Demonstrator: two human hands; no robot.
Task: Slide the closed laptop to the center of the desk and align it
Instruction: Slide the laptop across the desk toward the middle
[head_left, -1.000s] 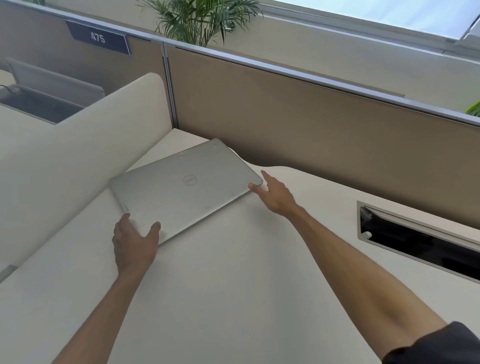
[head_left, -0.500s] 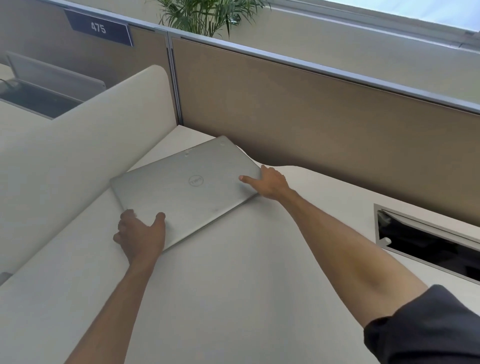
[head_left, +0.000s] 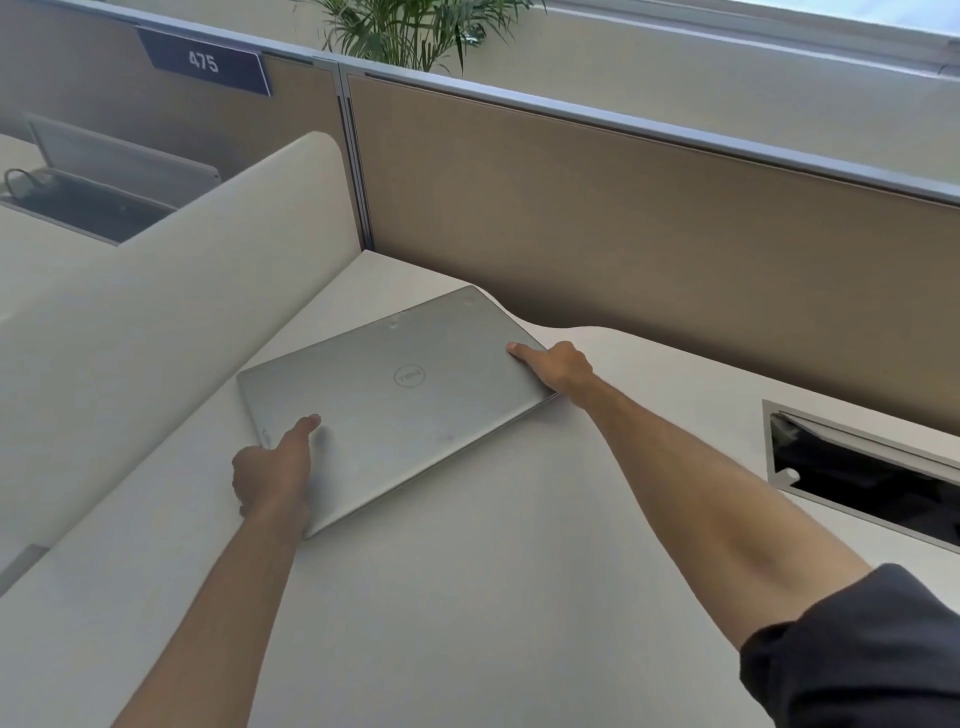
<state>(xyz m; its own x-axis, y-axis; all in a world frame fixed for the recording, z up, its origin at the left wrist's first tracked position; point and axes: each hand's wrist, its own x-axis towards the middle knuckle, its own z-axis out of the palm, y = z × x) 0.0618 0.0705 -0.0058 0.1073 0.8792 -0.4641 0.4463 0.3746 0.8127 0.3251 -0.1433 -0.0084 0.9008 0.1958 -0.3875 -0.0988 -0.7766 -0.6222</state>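
Note:
A closed silver laptop (head_left: 395, 400) lies at an angle on the white desk (head_left: 467, 597), near the desk's far left corner. My left hand (head_left: 272, 470) grips the laptop's near left corner, thumb on the lid and fingers wrapped over the edge. My right hand (head_left: 558, 366) holds the right corner, thumb pressed on top and fingers hidden behind the edge. Both arms are stretched forward.
A white curved side divider (head_left: 156, 312) rises to the left of the laptop. A tan partition wall (head_left: 649, 234) runs along the back. A rectangular cable cutout (head_left: 862, 473) opens in the desk at the right. A plant (head_left: 410, 31) stands behind the partition.
Both hands went from hovering open at the laptop's corners to gripping them, thumbs now on the lid. The laptop itself has barely shifted.

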